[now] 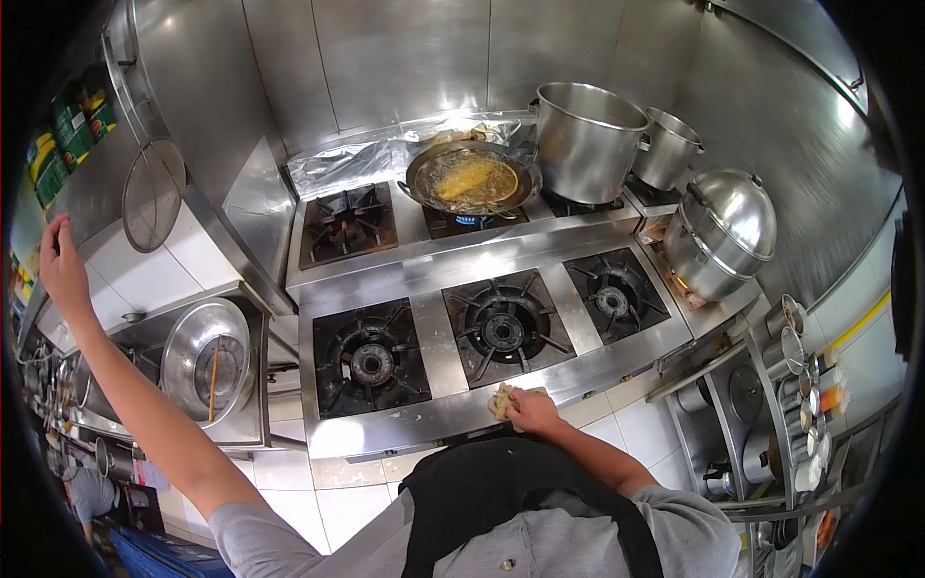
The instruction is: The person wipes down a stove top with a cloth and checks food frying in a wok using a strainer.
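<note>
My right hand (pixel 533 408) rests on the front steel edge of the stove (pixel 434 409), closed on a crumpled beige cloth (pixel 500 400). My left hand (pixel 63 265) is raised far out to the left, fingers bent, touching the edge of a high shelf; whether it holds anything I cannot tell. A wok (pixel 470 178) with yellow frying food sits on a lit back burner. The three front burners (pixel 503 329) are bare.
Two tall steel pots (pixel 588 140) stand at the back right, with a lidded steamer pot (pixel 723 231) to their right. A round strainer (pixel 152 196) hangs on the left wall. A steel bowl (pixel 207 361) sits at left. Cups and utensils (pixel 800 385) fill a rack at right.
</note>
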The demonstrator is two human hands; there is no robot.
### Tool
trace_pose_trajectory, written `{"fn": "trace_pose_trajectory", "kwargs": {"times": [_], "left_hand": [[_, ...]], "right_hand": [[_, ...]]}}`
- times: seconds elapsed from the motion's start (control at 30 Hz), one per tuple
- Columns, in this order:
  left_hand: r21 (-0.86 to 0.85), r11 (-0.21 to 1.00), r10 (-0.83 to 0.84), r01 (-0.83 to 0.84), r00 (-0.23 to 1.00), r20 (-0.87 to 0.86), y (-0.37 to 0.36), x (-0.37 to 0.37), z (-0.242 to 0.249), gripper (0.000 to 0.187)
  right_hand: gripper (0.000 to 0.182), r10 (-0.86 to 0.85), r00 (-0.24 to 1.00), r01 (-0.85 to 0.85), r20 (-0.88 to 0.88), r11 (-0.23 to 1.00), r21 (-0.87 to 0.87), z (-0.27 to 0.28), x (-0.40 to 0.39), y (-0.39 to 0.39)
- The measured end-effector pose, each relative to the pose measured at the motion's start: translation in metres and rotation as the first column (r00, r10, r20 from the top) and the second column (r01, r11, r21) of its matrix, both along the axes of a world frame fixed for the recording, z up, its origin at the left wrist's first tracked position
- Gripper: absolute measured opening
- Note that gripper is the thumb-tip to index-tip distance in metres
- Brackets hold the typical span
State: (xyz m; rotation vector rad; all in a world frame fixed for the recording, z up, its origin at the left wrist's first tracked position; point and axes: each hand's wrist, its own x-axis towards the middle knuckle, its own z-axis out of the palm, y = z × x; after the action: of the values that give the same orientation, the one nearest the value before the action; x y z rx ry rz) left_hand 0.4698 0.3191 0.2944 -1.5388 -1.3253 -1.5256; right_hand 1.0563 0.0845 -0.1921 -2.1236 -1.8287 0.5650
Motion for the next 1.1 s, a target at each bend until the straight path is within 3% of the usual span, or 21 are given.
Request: {"fn": "trace_pose_trajectory", "kwargs": {"times": [0.6,1.1], "left_hand": [[0.007,0.998,-0.070,0.070,0.997,0.033,0.000,-0.001,0.001,0.024],[0.045,0.999,-0.023,0.021,0.999,0.041,0.003,0.002,-0.001,0.024]], "right_hand": [[0.033,0.000,1.000,0.000,0.023,1.000,0.015,-0.015,0.004,0.000],[0.032,0.052,0.999,-0.052,0.000,0.999,-0.009,-0.015,0.011,0.001]]}}
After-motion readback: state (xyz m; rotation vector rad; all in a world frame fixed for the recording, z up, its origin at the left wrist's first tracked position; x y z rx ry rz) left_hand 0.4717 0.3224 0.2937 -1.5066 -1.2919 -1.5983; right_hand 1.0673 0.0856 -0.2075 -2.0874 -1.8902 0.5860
